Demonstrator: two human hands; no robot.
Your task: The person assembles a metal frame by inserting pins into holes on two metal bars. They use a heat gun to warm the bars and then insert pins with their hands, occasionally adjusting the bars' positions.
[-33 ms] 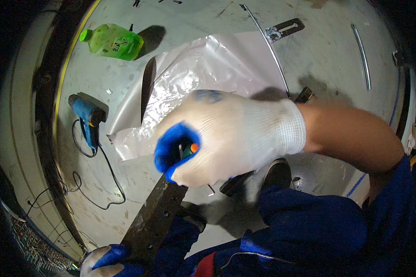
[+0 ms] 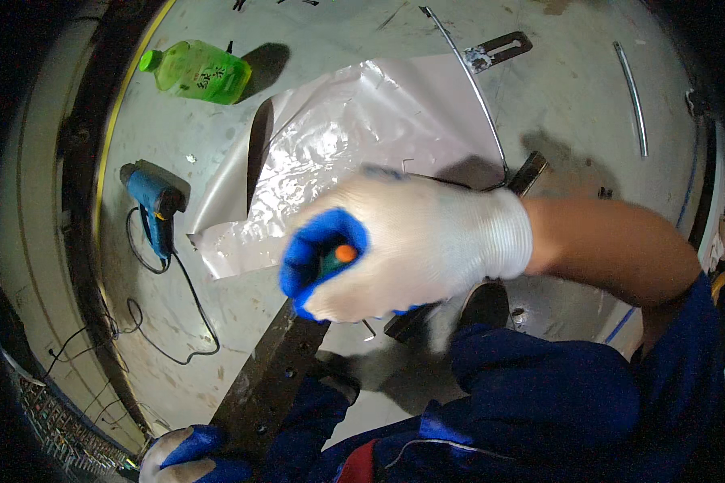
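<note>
The concrete floor (image 2: 362,386) spreads on every side of the grip, with its widest bare stretch beyond and to the right of the fist, where only two thin curved metal rods (image 2: 479,88) and one slotted flat bracket (image 2: 499,50) lie. One crinkled plastic sheet (image 2: 354,137) lies just beyond the gripping hand, its near edge running under the knuckles. One dark steel bar (image 2: 270,378) lies below the fist; its long axis runs from the lower left, near the body, up and away toward the fist, with its far end right under the grip. The right hand (image 2: 407,245), in a white glove with blue fingertips, is closed in a tight fist around one tool with a green handle and orange butt (image 2: 340,256); the butt points up toward the camera, and the working end is hidden below the fist. The left hand (image 2: 187,457), gloved alike, sits at the bar's near end, touching it; whether it clasps the bar cannot be told. Well to the left of the grip lies one blue corded power tool (image 2: 155,201), its cable looping toward the body. Beyond that, one green bottle (image 2: 201,71) lies on its side.
</note>
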